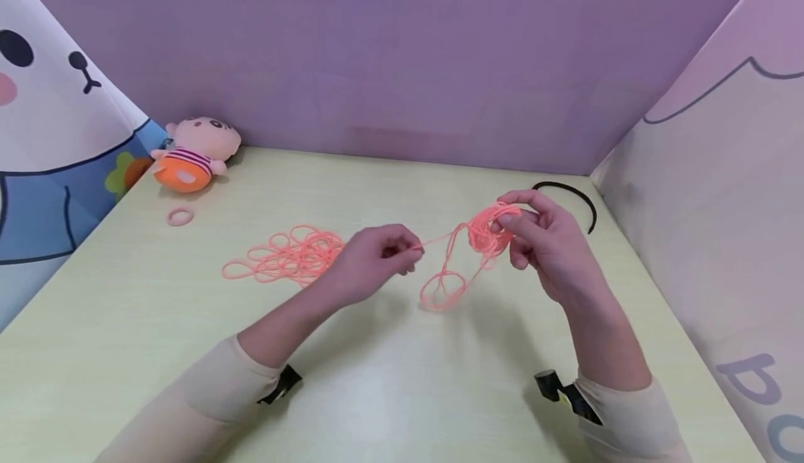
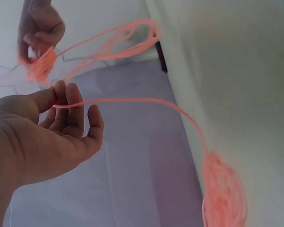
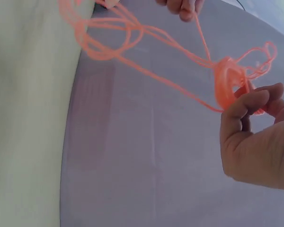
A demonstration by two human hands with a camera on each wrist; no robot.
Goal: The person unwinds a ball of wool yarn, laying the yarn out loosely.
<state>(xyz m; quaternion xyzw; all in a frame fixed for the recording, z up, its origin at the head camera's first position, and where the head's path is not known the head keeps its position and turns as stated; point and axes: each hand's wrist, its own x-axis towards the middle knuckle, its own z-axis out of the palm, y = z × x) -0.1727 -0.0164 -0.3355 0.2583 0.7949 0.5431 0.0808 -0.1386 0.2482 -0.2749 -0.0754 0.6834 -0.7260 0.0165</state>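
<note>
My right hand [image 1: 553, 239] holds a bundle of coral-pink cord [image 1: 486, 231] between thumb and fingers, above the table. Loose loops [image 1: 442, 292] hang from the bundle toward the tabletop. To its left, my left hand [image 1: 377, 260] pinches a single strand [image 2: 132, 100] of the cord between thumb and fingertips. That strand stretches up to the bundle on one side. In the left wrist view it also runs down from the fingers to a looser heap of cord [image 2: 222, 189]. The same heap [image 1: 283, 257] lies on the table behind my left hand, partly hidden by it.
A plush toy [image 1: 195, 152] with orange bottoms lies at the back left corner, a pink ring [image 1: 180, 216] just in front. A black curved band [image 1: 581, 197] lies behind my right hand. Purple cloth [image 1: 402, 65] closes off the back; printed cloths hang at both sides.
</note>
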